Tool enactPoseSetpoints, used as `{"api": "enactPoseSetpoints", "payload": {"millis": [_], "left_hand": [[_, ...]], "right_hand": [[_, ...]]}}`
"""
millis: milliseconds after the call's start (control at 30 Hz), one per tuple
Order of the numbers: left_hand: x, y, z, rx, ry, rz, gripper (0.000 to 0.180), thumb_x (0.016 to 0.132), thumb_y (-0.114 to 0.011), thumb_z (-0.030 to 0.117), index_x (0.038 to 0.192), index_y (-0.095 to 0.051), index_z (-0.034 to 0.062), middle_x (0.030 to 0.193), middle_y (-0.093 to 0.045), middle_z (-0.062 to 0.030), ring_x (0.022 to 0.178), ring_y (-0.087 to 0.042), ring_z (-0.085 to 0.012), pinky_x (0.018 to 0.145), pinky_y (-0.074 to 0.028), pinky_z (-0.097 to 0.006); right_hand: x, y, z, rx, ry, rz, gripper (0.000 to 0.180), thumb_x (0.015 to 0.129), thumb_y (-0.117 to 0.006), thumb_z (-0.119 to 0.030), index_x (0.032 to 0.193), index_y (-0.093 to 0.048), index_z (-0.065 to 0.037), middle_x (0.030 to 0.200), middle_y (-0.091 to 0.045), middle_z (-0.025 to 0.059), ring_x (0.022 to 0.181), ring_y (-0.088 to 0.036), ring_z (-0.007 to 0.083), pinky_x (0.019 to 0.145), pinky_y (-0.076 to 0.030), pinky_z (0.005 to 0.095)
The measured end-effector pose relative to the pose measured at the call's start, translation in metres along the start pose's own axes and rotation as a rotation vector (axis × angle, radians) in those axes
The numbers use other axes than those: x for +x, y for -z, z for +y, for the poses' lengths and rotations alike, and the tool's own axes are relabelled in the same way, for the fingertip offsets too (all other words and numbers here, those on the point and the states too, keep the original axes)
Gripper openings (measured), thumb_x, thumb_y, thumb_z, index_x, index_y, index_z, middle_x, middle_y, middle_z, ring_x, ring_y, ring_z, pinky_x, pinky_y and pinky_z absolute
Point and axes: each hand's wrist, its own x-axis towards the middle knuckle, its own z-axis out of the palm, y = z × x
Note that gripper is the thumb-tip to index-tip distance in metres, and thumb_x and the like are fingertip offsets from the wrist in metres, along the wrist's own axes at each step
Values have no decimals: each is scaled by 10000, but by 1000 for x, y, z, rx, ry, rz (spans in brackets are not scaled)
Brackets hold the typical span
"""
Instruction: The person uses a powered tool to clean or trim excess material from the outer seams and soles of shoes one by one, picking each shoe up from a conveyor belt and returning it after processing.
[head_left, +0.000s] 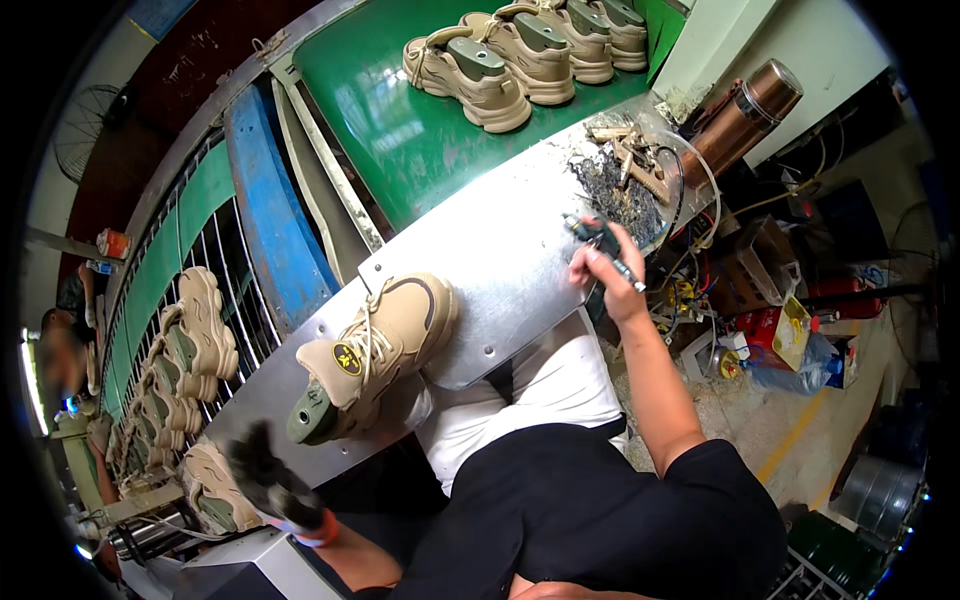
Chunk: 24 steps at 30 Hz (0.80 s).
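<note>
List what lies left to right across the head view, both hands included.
Round wire-caged fan, blurred left hand, beige lace-up shoe between the hands, right hand, shiny copper-coloured cylindrical flask.

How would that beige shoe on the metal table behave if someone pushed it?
The beige shoe would probably slide, since the metal table looks smooth. Its laces, thin and cord-like, likely flop. The tongue, sticking out beyond them, may bend.

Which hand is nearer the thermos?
Right. The right hand, holding a tool, is at the metal tabletop, below and left of the thermos in view; the left hand is much farther, lower left, near a shoe.
</note>
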Motion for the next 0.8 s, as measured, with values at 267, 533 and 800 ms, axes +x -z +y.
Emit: {"api": "enactPoseSetpoints", "payload": {"millis": [267,533,800], "left_hand": [[-52,-34,-28,919,-167,-499,700,752,-748,194,1372,-470,26,1340,-515,-229,1258,-488,-392,1053,-389,-459],[67,-189,-98,591,-161,-106,482,904,-619,98,1353,-493,-21,1412,-474,-207,1338,-419,-340,1104,-323,-425],[313,-294,-274,651,-421,33,423,841,-602,48,1262,-570,33,1324,-508,-230,1272,-455,-396,1076,-372,-424]], "right_hand": [[16,6,7,63,31,125,512,877,-575,-155,1322,-425,51,798,-641,89,651,-607,135,574,-462,245],[17,12,10,116,7,134,532,853,-549,-113,1335,-399,58,802,-641,115,686,-608,160,624,-487,277],[12,14,19,137,54,76,532,851,-529,-72,1344,-366,47,839,-641,153,719,-615,189,660,-522,318]]}}
